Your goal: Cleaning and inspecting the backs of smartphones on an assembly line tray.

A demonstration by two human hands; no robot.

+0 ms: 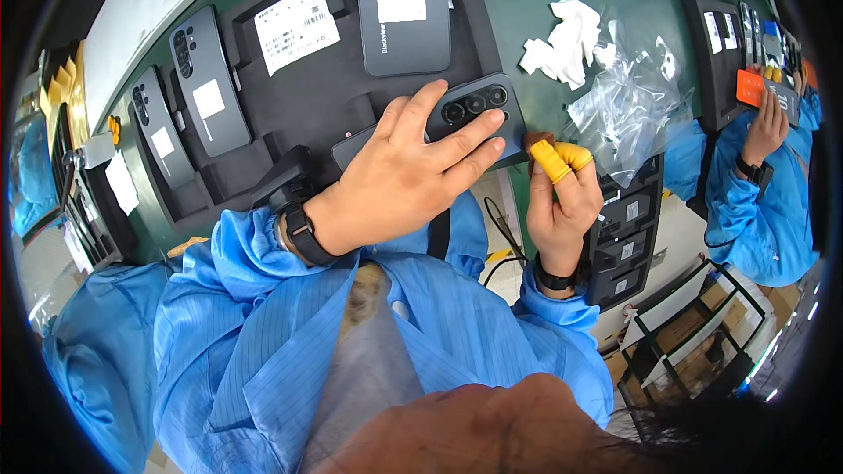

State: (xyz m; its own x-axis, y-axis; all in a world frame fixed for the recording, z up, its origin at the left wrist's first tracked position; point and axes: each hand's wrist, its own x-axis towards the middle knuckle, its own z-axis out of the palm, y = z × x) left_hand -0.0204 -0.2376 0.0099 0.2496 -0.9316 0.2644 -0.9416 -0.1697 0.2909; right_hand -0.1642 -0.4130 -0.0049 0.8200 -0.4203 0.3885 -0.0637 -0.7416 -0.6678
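Observation:
My left hand (399,162) lies over a dark smartphone (470,114), its fingers spread across the back and curled over the edge beside the camera lenses. The thumb is hidden. This phone rests at the near right corner of a black tray (316,96). My right hand (564,211) is just right of the tray, yellow finger cots (555,160) on its fingers. Its fingertips are pinched at something small and brown (537,139) that I cannot make out. Other dark smartphones lie in the tray: one (404,44) at the far side, one (209,66) and another (161,118) toward the left.
A printed label sheet (297,28) lies in the tray. Crumpled white wipes (566,44) and a clear plastic bag (628,101) are on the green table (509,0). A black compartment tray (628,237) stands right of my right hand. At far right a co-worker's hand (768,127) holds a box.

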